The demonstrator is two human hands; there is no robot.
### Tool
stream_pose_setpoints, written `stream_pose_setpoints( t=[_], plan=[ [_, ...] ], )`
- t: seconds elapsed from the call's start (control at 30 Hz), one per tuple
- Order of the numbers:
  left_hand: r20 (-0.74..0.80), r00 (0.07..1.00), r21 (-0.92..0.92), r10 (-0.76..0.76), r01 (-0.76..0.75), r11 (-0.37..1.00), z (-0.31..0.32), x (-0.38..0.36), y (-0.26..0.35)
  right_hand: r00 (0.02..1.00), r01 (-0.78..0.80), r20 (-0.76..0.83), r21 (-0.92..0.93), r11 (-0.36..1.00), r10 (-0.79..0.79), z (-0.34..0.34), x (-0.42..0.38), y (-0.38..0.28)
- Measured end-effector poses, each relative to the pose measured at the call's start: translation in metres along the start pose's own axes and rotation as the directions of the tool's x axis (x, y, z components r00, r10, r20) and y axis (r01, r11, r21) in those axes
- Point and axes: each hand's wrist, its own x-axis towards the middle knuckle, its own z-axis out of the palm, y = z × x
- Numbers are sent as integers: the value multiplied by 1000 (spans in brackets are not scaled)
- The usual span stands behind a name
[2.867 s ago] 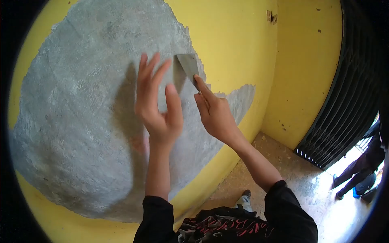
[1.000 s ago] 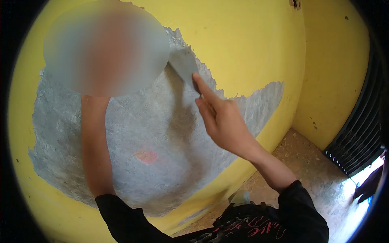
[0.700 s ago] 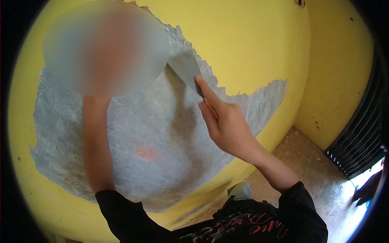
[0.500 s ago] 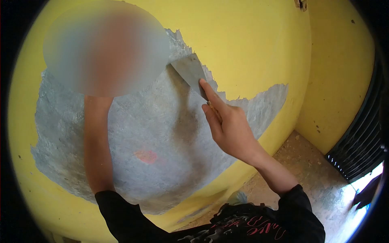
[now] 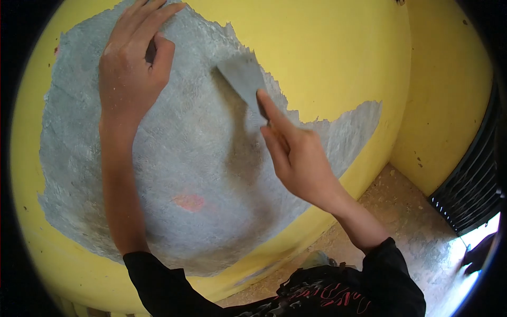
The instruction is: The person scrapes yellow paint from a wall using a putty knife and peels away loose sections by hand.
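A metal scraper [image 5: 244, 78] is held in my right hand [image 5: 302, 156], with the index finger stretched along its blade. Its wide edge lies by the ragged border between the bare grey patch [image 5: 185, 142] and the yellow paint [image 5: 327, 58]. My left hand [image 5: 134, 63] rests against the upper left of the grey patch, fingers extended and thumb apart, holding nothing. Lower on the patch is a small pink spot [image 5: 188, 202]. The scraper's handle is mostly hidden inside my right hand.
At the right, a black slatted metal grille [image 5: 467, 185] stands beside a yellow side wall [image 5: 443, 100]. A brownish floor [image 5: 391, 211] shows below. Something dark [image 5: 480, 253] is at the lower right edge, by bright light.
The scraper and my right hand have shifted slightly up and left. My left hand, blurred over before, now shows clearly. The view has moved slightly.
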Motion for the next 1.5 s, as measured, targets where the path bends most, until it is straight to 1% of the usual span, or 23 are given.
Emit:
stream_pose_setpoints(
  t=[0.07,0.1,0.17,0.2,0.27,0.33,0.43,0.53,0.6,0.63,0.7,0.73,0.83,0.9,0.93,1.03,1.1,1.13,1.2,1.33,1.4,1.43,1.5],
  plan=[
    [6,1000,0,1,-1,1000,0,1,0,996,91,-18,37,995,-91,9,-11,9],
    [19,1000,-3,-9,9,1000,-1,0,1,995,99,-12,35,994,-99,4,-5,7],
    [12,1000,-9,-22,22,1000,-1,-2,3,999,23,23,-3,1000,-23,-7,7,0],
    [0,1000,-18,-26,26,999,-1,-1,3,1000,16,18,5,1000,-16,-4,5,-1],
    [0,1000,-24,-12,12,1000,0,-2,0,999,33,25,53,998,-35,4,1,-1],
    [-10,1000,-23,-12,12,1000,0,-2,-1,997,68,32,21,997,-69,3,-2,3],
    [6,999,-43,-36,36,998,0,-2,5,1000,2,6,46,999,-2,-2,2,5],
    [-16,999,-31,-31,30,999,0,-1,3,999,33,-22,63,997,-32,5,1,4],
    [6,1000,79,-23,23,997,0,-2,3,1000,23,-2,109,994,-23,4,-4,7],
    [9,999,79,-31,30,996,0,-2,4,1000,21,6,107,994,-22,1,0,6],
    [11,997,-8,-70,70,997,1,-3,5,1000,0,-6,42,999,1,-4,10,2],
    [16,998,-10,-66,66,998,0,-3,5,1000,-4,-8,47,999,5,0,4,4],
    [-2,999,-6,-33,33,999,1,-2,2,999,44,-32,52,998,-42,8,-5,9],
    [18,1000,43,-25,24,999,2,-5,1,999,41,-10,1,999,-41,4,-6,11],
    [24,999,41,-20,19,999,2,-6,1,999,36,-11,7,999,-35,4,-4,10],
    [6,1000,88,10,-11,996,2,-4,0,995,55,-81,-33,998,-57,9,2,7],
    [19,1000,41,-12,11,999,-1,-3,3,993,84,-89,34,996,-81,15,-8,10],
    [14,1000,44,-17,16,999,0,-3,2,992,90,-86,29,995,-88,12,-4,11],
    [19,999,6,-31,31,1000,0,-3,4,996,26,-80,-24,999,-28,4,5,11],
    [15,999,-12,-51,51,999,-1,-1,4,992,37,-123,3,999,-37,6,9,10],
    [33,999,92,13,-16,996,1,-4,1,1000,-5,-26,-29,1000,5,4,-1,13],
    [39,999,91,18,-22,996,2,-5,1,1000,-9,-27,-22,1000,9,3,1,12],
    [3,1000,37,21,-22,999,3,-4,-1,997,-46,-61,40,998,49,-1,10,7]
  ],
)
